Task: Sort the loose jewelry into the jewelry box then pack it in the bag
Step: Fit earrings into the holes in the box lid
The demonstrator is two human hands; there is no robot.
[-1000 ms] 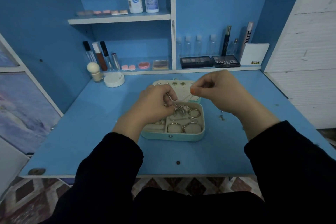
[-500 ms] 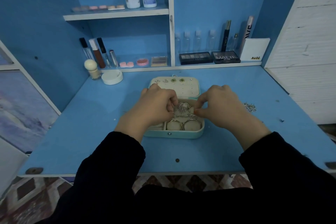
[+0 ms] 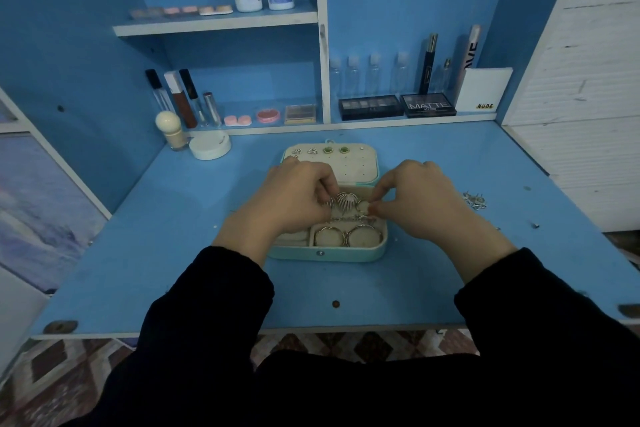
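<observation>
Desk: blue desk top (image 3: 166, 253), scuffed, screw heads showing along its white front edge.
Behind desk: blue back panel (image 3: 398, 3); white upper shelf (image 3: 214, 23); white upright divider (image 3: 323, 45).
Right of desk: white plank wall (image 3: 588, 80).
Left of desk: white-framed panel (image 3: 38, 215), mottled blue-violet.
Below desk: floor (image 3: 65, 371), brown-and-cream diamond pattern.
Light: dim, even.

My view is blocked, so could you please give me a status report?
Left hand and right hand pinching a chain inside open jewelry box. Loose studs on desk, right. Nothing blocking.
</observation>
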